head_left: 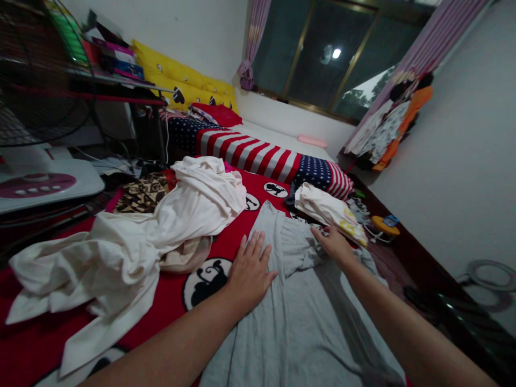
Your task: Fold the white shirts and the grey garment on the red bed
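A grey garment (298, 322) lies spread over a red blanket (226, 242) with black and white round prints. My left hand (250, 270) rests flat on the garment's left edge, fingers apart. At the garment's upper right, beside gathered folds, my right hand (332, 244) has its thumb and fingers bent on the cloth; whether it pinches any is unclear. A large crumpled white cloth (173, 226) is heaped to the left. Beyond my right hand lies a folded white garment with yellow print (326, 209).
A fan (44, 177) stands at the left by a cluttered desk (116, 88). Behind is a bed with a stars-and-stripes cover (258, 156). Clothes (387, 129) hang at the right wall, above an orange stool (385, 226).
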Action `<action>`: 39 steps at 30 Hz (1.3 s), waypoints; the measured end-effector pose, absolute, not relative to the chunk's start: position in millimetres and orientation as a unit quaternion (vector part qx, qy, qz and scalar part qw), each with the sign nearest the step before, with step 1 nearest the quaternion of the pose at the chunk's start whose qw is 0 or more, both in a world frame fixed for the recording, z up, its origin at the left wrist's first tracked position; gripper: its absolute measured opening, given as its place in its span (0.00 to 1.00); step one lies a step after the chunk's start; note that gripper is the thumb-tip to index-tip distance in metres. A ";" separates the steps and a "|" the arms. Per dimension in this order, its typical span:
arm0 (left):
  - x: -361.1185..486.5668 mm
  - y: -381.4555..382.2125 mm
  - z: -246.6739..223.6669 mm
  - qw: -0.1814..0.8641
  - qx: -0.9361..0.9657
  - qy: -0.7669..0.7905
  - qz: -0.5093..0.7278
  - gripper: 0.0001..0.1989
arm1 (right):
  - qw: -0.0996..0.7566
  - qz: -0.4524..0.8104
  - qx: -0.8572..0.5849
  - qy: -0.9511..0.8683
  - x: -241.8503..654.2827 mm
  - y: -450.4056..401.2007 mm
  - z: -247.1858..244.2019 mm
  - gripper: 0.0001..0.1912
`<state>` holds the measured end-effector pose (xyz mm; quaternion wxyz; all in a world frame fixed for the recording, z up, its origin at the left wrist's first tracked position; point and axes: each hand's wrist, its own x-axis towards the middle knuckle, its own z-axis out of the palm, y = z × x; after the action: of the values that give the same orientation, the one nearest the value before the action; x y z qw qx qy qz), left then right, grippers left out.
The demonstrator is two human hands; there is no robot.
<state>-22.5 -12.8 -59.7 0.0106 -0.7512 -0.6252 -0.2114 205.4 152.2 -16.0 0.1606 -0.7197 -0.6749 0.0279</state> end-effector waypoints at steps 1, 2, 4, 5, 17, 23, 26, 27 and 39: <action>-23.2 -12.9 -60.2 0.017 -0.770 -0.602 -0.213 0.31 | 0.179 0.038 -0.707 -0.683 204.1 150.5 -18.8 0.28; -24.2 -13.0 -61.2 0.019 -0.784 -0.582 -0.214 0.30 | 0.199 0.043 -0.693 -0.692 202.8 149.6 -20.6 0.23; -26.3 -13.5 -64.1 0.016 -0.798 -0.562 -0.217 0.31 | 0.240 0.042 -0.665 -0.706 202.0 148.0 -21.1 0.12; -27.4 -13.8 -65.7 0.012 -0.799 -0.561 -0.218 0.32 | 0.260 0.038 -0.656 -0.707 203.0 146.7 -20.3 0.09; -30.6 -13.5 -68.2 -0.042 -0.814 -0.546 -0.193 0.32 | 0.366 -0.009 -0.658 -0.658 228.1 108.9 -31.7 0.21; -32.7 -14.5 -64.8 -0.071 -0.822 -0.529 -0.200 0.25 | 0.216 0.025 -0.418 -0.882 216.5 48.6 -30.4 0.10; -33.8 -15.2 -61.9 -0.082 -0.829 -0.516 -0.199 0.22 | 0.181 -0.008 -0.470 -0.864 236.4 37.8 -29.4 0.16; -34.0 -15.3 -61.0 -0.085 -0.830 -0.515 -0.197 0.22 | 0.191 -0.028 -0.512 -0.837 248.2 39.5 -29.2 0.19; -32.1 -15.1 -58.6 -0.084 -0.824 -0.525 -0.193 0.21 | 0.306 -0.053 -0.695 -0.648 356.3 79.8 -28.5 0.13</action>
<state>-32.1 -15.1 -58.6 -0.0839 -0.8244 -0.5253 -0.1933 356.3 79.8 -28.5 0.3063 -0.6949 -0.6484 -0.0535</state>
